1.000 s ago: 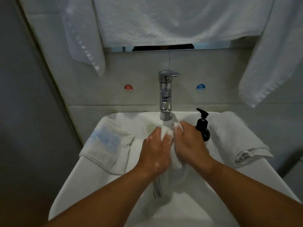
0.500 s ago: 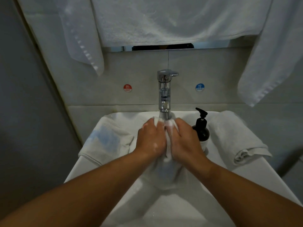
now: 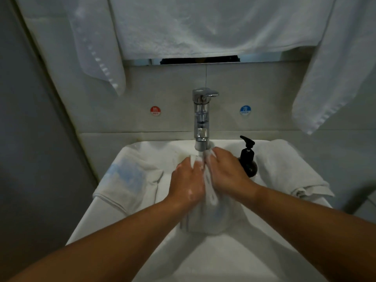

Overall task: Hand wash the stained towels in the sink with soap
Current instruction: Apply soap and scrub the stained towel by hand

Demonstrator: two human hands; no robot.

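Fingers (image 3: pixel 222 154) of both hands curl tight round a bunched, wet white towel (image 3: pixel 211 216); the left hand (image 3: pixel 188 180) and right hand (image 3: pixel 227 174) press together just below the chrome tap (image 3: pixel 201 119); this looks like the scrubbing step; next calls for rubbing fold against fold; the towel's tail hangs below the tap into the white sink (image 3: pixel 97 220).

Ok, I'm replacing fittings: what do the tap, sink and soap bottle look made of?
The tap looks like polished chromed metal, with mirror reflections. The sink is probably glazed white ceramic, smooth and shiny. The soap bottle is dark, glossy plastic or glass; unclear which.
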